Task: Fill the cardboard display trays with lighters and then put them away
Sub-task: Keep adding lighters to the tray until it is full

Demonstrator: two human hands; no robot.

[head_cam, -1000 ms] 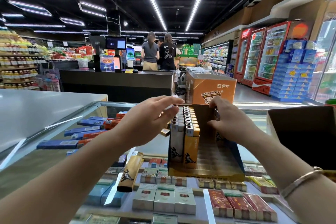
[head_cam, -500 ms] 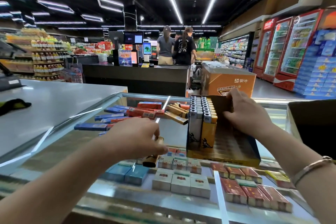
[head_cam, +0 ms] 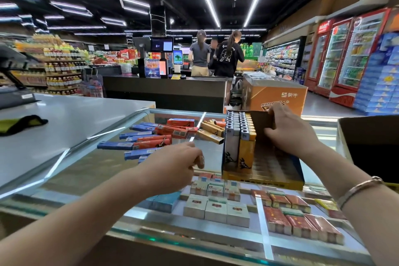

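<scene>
A cardboard display tray with yellow and blue edges stands on the glass counter. Its left side holds rows of upright white and yellow lighters; the right part of the tray is bare. My right hand grips the tray's brown back wall from the right. My left hand hovers just left of the tray, fingers curled round a yellow lighter that is mostly hidden. Loose blue and red lighters and yellow ones lie on the glass beyond it.
An open cardboard box sits at the right edge. An orange carton stands behind the tray. A white counter with a black-green cloth lies to the left. Cigarette packs show under the glass. People stand at the far checkout.
My left hand came off the lighter rows, dropped to the glass left of the tray and took up the yellow lighter lying there. My right hand stayed on the tray's back wall.
</scene>
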